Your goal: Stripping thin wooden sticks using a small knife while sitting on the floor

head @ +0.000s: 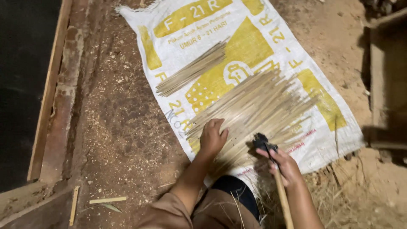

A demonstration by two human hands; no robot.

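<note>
A large pile of thin pale bamboo sticks (258, 101) lies spread on a white and yellow woven sack (203, 38) on the ground. My left hand (213, 136) rests palm down on the near end of this pile, fingers curled over the sticks. My right hand (285, 164) grips a tool (265, 143) with a long wooden handle and a dark metal head, the head just above the sticks' near edge. A smaller, neat bundle of sticks (193, 70) lies apart on the sack, farther away to the left.
Bare dirt strewn with shavings (114, 123) surrounds the sack. A brick and wood border (53, 93) runs along the left. A wooden structure (388, 80) stands at the right. Loose stick offcuts (106, 200) lie near my knee, and dry fibres (335, 195) pile at lower right.
</note>
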